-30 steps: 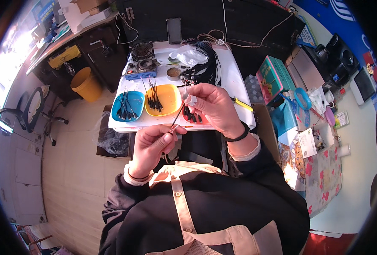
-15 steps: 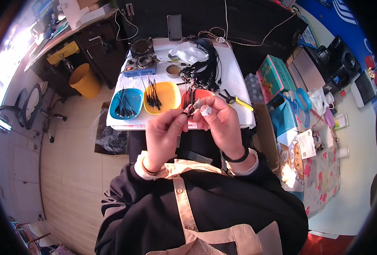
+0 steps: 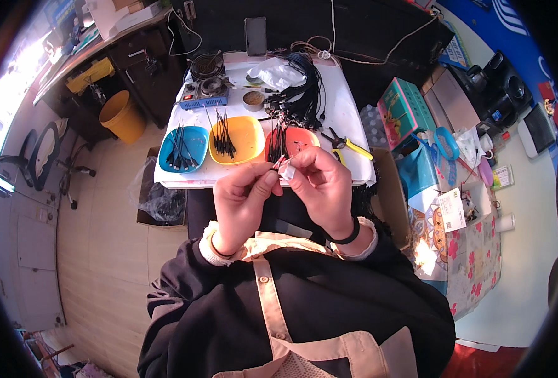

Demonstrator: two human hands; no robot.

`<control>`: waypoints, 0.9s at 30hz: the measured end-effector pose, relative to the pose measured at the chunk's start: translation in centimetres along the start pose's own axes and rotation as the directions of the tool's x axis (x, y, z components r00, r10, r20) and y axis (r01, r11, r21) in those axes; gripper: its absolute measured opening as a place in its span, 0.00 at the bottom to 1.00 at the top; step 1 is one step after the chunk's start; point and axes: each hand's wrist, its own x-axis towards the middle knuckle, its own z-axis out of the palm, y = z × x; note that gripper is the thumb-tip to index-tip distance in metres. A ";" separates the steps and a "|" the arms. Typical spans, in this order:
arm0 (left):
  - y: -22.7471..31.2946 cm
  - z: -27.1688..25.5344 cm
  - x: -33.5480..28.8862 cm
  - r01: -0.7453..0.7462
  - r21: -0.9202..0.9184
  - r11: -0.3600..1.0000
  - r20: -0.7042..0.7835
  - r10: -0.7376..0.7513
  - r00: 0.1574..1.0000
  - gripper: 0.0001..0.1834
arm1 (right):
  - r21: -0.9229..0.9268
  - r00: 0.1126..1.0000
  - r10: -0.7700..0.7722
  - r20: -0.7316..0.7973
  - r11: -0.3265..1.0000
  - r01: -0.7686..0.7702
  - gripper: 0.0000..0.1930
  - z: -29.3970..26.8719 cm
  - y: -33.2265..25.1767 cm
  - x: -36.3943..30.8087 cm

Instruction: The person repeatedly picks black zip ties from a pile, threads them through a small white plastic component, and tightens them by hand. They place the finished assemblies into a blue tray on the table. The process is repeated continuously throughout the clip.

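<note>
Cable end [image 3: 279,162] between left hand [image 3: 246,196] and right hand [image 3: 325,194], at the near edge of the white surface [image 3: 341,107].
We see the left hand pinching it; the right hand's fingertips bunch near a white scrap [image 3: 287,171], their grip unclear to us. Blue bowl [image 3: 164,153], yellow bowl [image 3: 249,142] and red bowl [image 3: 307,136] hold black cables [image 3: 181,161]; pliers [image 3: 356,148] lie alongside; an orange bin [image 3: 121,118] stands leftward.

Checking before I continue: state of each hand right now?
Left hand: closed, pinching a thin cable.
Right hand: fingertips at the cable's end; whether they grip cannot be told.
</note>
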 end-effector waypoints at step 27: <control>-0.9 -1.8 -0.5 0.370 -0.346 0.862 0.216 -0.311 0.926 0.07 | 0.571 0.898 0.371 0.235 0.695 -0.437 0.08 -0.7 1.8 -0.1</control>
